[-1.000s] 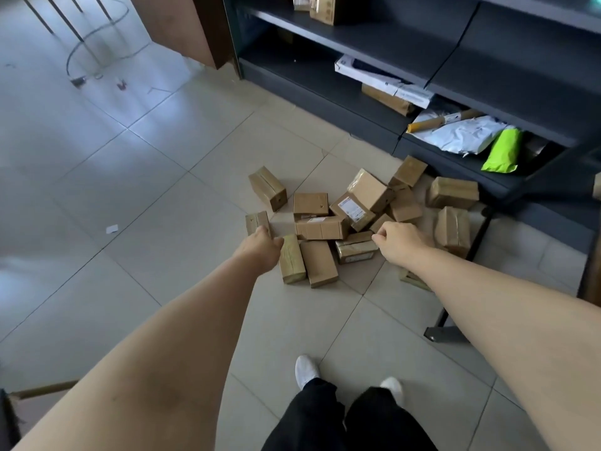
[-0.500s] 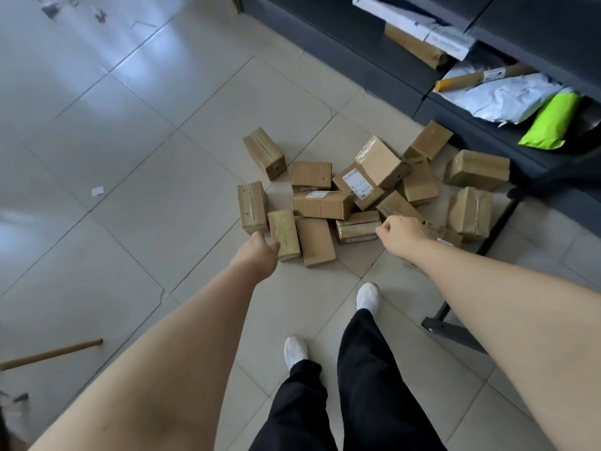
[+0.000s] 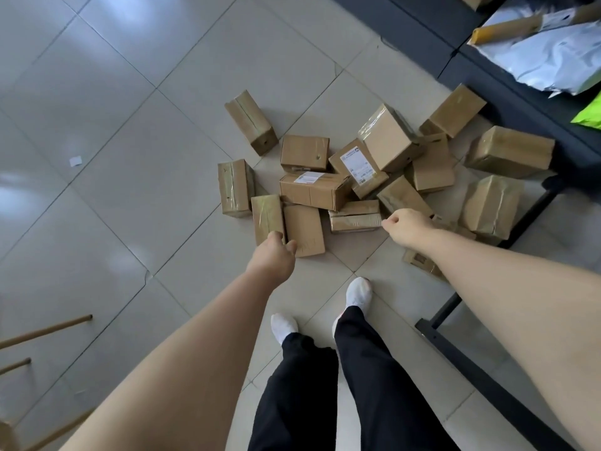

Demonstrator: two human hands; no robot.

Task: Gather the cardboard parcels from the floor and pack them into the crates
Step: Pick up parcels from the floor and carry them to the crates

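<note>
— How was the left hand [image 3: 274, 257]?
— Its fingers were hidden under its back, so I cannot tell if it gripped. It was at the near ends of the taped parcel [image 3: 267, 216] and the plain parcel [image 3: 304, 227].
— And the right hand [image 3: 406, 227]?
— It was clenched and held nothing, just beside the flat parcel [image 3: 356, 219]. Beyond both hands, the heap of parcels [image 3: 387, 141] lay on the floor [image 3: 136, 190].

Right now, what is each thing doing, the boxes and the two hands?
Cardboard parcels: taped shut, heaped on the floor.
Left hand: at the taped parcel's near end; fingers hidden.
Right hand: fingers curled, holding nothing.
Grey mailer: lying on the shelf.
</note>
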